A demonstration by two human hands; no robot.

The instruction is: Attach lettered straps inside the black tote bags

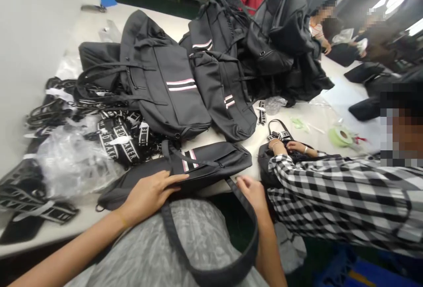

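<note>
Fingers (pixel 175 180) of the left hand (pixel 147 196) lie spread over a black bag (pixel 208 172) at the near edge of the table (pixel 87 221) — those of the right hand (pixel 253 192) bend close together beside its looped handle (pixel 214 276); whether they grip it, I cannot tell. Another striped bag (pixel 161 66) lies just behind.

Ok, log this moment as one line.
left hand: resting on striped black bag; right hand: at near handle, grip unclear; more black bags: piled beyond
</note>
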